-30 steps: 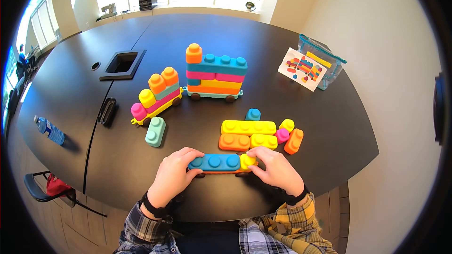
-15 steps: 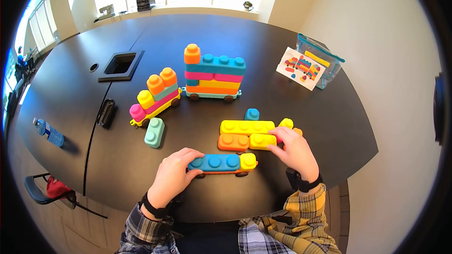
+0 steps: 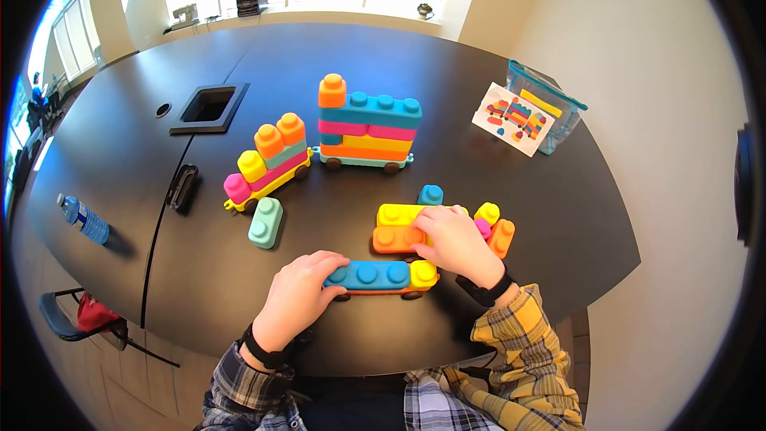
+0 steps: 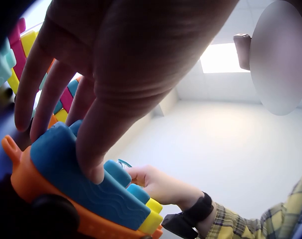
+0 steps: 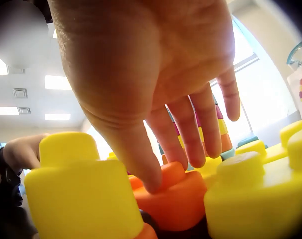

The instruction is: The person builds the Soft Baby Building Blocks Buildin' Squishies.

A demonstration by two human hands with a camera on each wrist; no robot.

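My left hand grips the left end of a long blue block, thumb on the near side and fingers on the far side. That block sits on an orange wheeled base, beside a small yellow block at the base's right end. Just behind, my right hand pinches an orange two-stud block between thumb and fingers. The orange block lies against a long yellow block. My right hand hides a shorter yellow block in the head view.
Loose around are a blue block, small yellow block, pink block, orange block and pale green block. Two built wagons, one low and one tall, stand behind. A picture card leans on a clear bag.
My right hand let go of the small yellow block on the base, moved right over the loose blocks, then came back left to the orange block. My left hand has stayed in place.
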